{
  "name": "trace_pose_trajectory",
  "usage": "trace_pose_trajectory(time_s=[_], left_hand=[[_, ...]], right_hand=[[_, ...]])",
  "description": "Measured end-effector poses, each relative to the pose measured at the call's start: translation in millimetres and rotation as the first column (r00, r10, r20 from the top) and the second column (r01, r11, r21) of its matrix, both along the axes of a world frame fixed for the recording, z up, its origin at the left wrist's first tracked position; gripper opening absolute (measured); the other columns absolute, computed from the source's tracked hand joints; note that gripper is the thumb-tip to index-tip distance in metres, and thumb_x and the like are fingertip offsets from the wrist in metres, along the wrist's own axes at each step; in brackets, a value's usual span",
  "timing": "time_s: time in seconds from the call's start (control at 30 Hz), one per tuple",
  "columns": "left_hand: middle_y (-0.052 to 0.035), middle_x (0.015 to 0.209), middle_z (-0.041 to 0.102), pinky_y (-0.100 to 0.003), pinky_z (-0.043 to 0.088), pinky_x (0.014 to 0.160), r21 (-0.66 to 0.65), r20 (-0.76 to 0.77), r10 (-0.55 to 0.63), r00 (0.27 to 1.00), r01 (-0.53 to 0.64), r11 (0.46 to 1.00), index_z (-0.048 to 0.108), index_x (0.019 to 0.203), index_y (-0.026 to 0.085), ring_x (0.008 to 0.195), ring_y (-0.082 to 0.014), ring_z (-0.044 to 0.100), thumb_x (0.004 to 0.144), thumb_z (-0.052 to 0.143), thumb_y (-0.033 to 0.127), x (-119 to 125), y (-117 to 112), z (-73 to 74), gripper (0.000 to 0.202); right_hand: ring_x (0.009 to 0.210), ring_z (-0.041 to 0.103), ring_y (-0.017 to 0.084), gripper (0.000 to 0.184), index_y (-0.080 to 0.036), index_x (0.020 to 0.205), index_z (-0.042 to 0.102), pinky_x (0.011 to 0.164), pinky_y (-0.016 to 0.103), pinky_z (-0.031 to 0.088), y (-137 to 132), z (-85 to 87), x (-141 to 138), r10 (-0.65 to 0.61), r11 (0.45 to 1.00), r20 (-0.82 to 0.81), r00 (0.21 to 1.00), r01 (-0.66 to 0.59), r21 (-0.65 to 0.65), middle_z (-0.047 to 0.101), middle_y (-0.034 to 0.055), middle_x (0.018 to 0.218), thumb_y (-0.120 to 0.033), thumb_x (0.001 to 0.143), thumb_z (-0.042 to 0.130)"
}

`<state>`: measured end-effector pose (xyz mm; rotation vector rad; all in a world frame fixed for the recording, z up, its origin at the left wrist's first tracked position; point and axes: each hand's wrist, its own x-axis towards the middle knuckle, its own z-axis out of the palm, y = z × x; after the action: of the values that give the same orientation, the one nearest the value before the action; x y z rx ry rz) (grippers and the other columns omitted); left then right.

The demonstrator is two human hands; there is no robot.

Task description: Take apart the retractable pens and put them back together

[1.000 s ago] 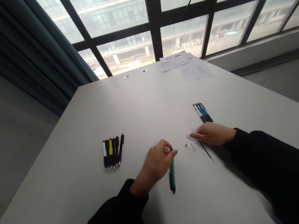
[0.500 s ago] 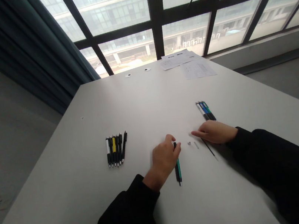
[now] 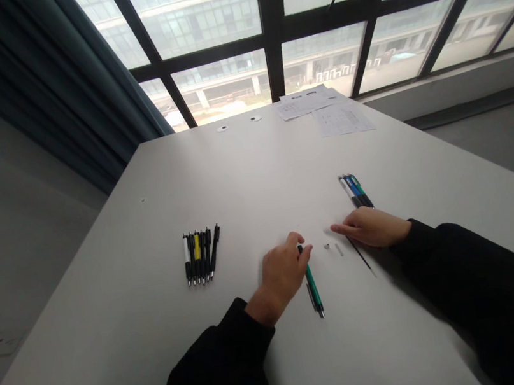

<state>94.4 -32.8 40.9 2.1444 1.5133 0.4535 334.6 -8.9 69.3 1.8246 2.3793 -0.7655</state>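
A green pen barrel with a dark clip lies on the white table, its far end beside my left hand. That hand is open; thumb and forefinger are apart, with the thumb over the pen's far end. My right hand rests on the table with fingers stretched out, open. A thin dark pen refill runs out from under it, one end hidden. Between the hands lie a small silvery cone-shaped piece and a small spring.
Left of my hands is a row of several pens, mostly black, one yellow, one white. Beyond my right hand sit several pens in white, blue and green. Papers lie at the far edge by the window.
The green pen has turned on the table, its near end swinging right and its clip now showing on the left side. Both hands stay nearly where they were.
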Motion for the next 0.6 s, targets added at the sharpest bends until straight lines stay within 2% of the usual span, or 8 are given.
trace_pose_trajectory(time_s=[0.2,0.4,0.6], left_hand=[[0.0029,0.063,0.059,-0.026,0.035,0.060,-0.027,0.196,0.062,0.979,-0.058,0.998,0.062,0.093,0.021,0.058,-0.0144,0.054,0.096,0.053,0.044,-4.7,5.2,0.4,0.025],[0.0034,0.060,0.054,-0.023,0.035,0.053,-0.118,0.403,0.225,0.887,-0.194,0.974,0.054,0.076,0.019,0.054,-0.0117,0.048,0.095,0.046,0.053,-18.3,24.1,-6.9,0.040],[0.0059,0.053,0.050,-0.021,0.034,0.047,-0.218,0.505,0.282,0.816,-0.196,0.956,0.052,0.073,0.019,0.046,-0.0090,0.042,0.091,0.051,0.053,-19.4,27.4,-9.7,0.038]], right_hand=[[0.050,0.052,0.016,0.073,-0.018,0.054,0.057,0.057,0.030,0.035,-0.1,-0.7,3.4,-0.004,1.000,-0.004,1.000,0.004,-0.003,0.062,0.0077,0.054,-0.068,0.097,0.026],[0.050,0.049,0.016,0.070,-0.019,0.055,0.055,0.056,0.031,0.033,-0.8,-0.8,7.4,-0.007,1.000,-0.001,1.000,0.007,0.009,0.059,0.0070,0.055,-0.066,0.098,0.027],[0.053,0.051,0.017,0.072,-0.018,0.056,0.058,0.058,0.032,0.034,-1.6,-0.1,9.5,-0.017,1.000,-0.007,1.000,0.017,0.013,0.059,0.0075,0.057,-0.066,0.098,0.024]])
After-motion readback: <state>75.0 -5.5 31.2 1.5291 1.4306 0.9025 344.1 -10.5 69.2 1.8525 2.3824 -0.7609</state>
